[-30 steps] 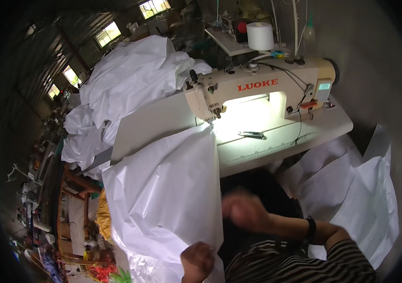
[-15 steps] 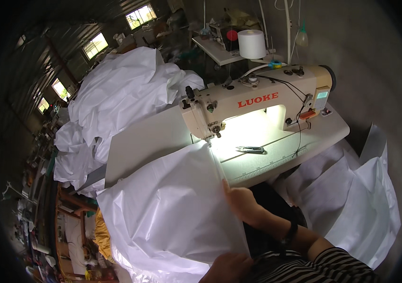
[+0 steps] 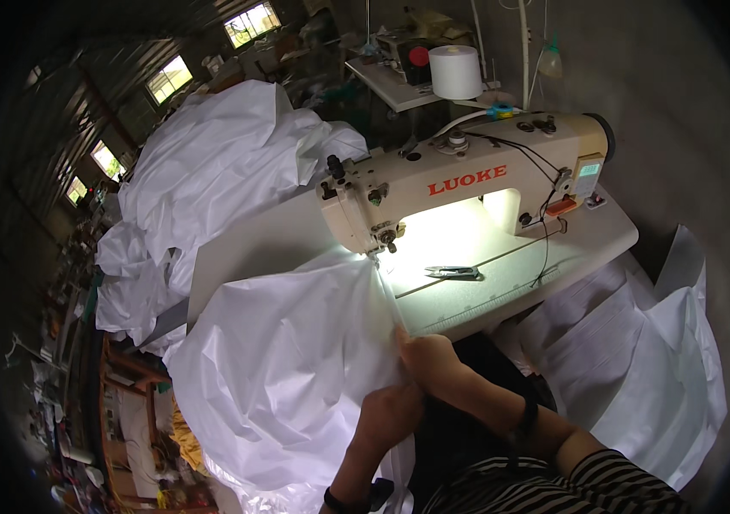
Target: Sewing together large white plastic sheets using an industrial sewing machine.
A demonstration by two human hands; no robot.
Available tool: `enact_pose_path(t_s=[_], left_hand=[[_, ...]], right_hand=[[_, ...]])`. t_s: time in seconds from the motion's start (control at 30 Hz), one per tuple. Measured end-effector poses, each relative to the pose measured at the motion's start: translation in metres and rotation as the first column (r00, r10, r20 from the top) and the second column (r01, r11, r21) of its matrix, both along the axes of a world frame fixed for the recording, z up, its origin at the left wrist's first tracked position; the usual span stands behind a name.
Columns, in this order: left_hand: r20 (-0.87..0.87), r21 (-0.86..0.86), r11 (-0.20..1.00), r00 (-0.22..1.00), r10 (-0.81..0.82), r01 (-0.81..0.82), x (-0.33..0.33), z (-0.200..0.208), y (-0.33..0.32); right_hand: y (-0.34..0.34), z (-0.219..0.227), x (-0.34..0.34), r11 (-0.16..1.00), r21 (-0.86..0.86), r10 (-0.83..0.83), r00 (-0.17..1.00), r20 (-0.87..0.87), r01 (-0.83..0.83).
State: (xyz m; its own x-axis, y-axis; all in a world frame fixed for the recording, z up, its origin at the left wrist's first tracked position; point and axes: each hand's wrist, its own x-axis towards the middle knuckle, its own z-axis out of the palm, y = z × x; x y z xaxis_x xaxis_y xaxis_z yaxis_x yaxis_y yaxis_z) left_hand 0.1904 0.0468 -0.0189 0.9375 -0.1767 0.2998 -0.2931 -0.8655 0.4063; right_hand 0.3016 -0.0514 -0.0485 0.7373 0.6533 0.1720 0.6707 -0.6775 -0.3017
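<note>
Fingers (image 3: pixel 403 337) of 2 hands (image 3: pixel 389 415) clamped on 1 wht sheet (image 3: pixel 288 343) at 1 sewing mach. (image 3: pixel 433 163)

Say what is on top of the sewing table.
A sewing machine, small snips and part of a white sheet. Whatever the sheet covers on the table cannot be seen.

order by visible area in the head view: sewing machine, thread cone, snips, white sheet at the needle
1. White sheet
2. Sewing machine
3. Thread cone
4. Snips
</note>
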Motion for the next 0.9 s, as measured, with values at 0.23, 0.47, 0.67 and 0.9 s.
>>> enact_pose_path(t_s=[0.23,0.47,0.67,0.9], left_hand=[[0.020,0.061,0.992,0.994,0.105,-0.106,0.050,-0.004,0.020],[-0.058,0.056,0.979,0.979,0.197,-0.194,0.073,0.012,0.034],[0.246,-0.108,0.936,0.903,0.352,-0.335,0.132,0.022,0.087],[0.234,0.171,0.909,0.912,0.338,-0.381,0.230,-0.040,0.143]], right_hand=[[0.023,-0.002,0.056,0.999,-0.033,0.030,0.997,0.069,-0.028],[0.042,0.003,0.085,0.996,-0.076,0.058,0.997,0.058,-0.053],[0.027,0.011,0.063,0.988,-0.133,0.072,0.996,-0.055,-0.079],[0.022,0.019,0.053,0.984,-0.169,0.050,0.996,-0.077,-0.062]])
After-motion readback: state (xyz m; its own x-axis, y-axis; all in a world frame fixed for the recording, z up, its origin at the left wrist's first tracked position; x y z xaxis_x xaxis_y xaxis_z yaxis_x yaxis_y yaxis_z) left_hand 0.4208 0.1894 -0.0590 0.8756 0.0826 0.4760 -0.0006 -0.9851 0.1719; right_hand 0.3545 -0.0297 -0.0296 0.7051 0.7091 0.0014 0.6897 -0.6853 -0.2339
